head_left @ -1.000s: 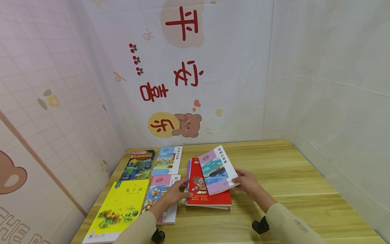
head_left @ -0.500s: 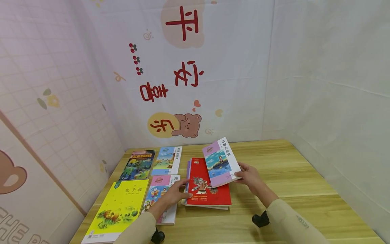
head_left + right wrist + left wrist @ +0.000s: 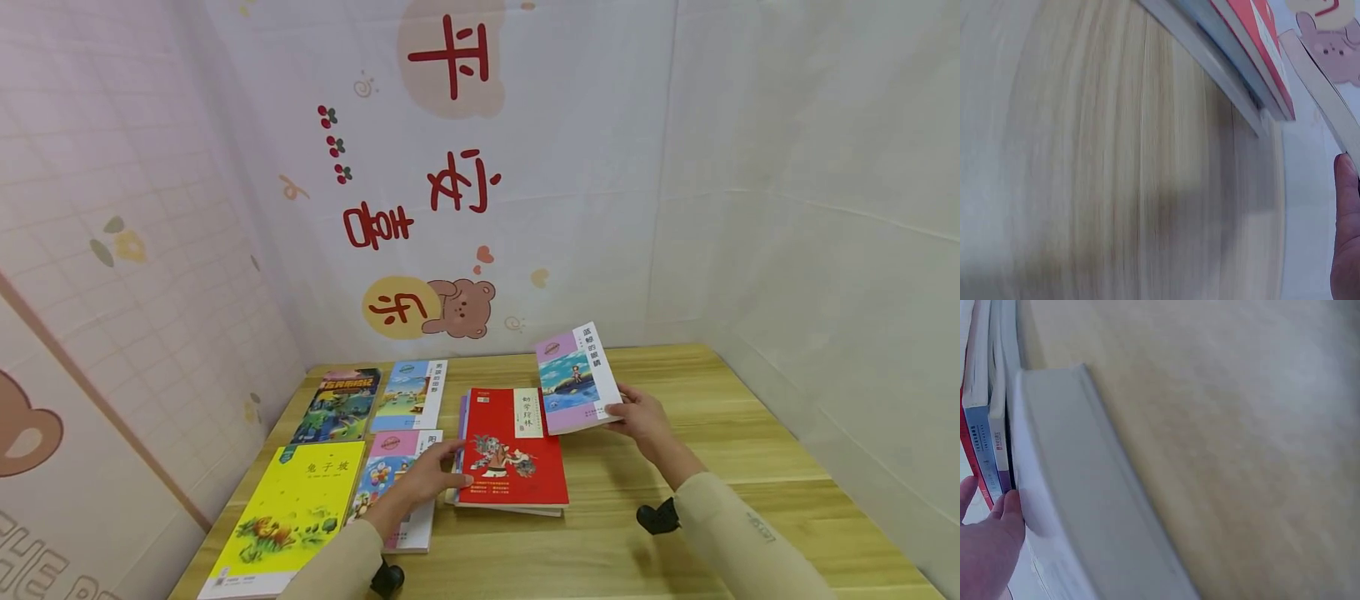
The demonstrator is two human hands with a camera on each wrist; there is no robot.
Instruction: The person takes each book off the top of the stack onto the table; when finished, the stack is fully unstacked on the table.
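Purple book (image 3: 568,382) pinched in right hand (image 3: 642,422), we find left hand (image 3: 429,477) loosely spread, presumably steadying the stack (image 3: 517,467) at its fingertips.

The table (image 3: 720,467) looks like wood or a wood-grain laminate, streaked, smooth and faintly shiny. Behind it the wall (image 3: 585,183) appears to be thin printed cloth, matt and lightly creased. The lilac book (image 3: 568,387), red book (image 3: 487,425) and yellow book (image 3: 292,492) have smooth paper covers; page edges (image 3: 1104,475) look matt and dry. The sleeves (image 3: 742,533) are soft matt cloth, and the black piece (image 3: 657,517) seems to be plastic.
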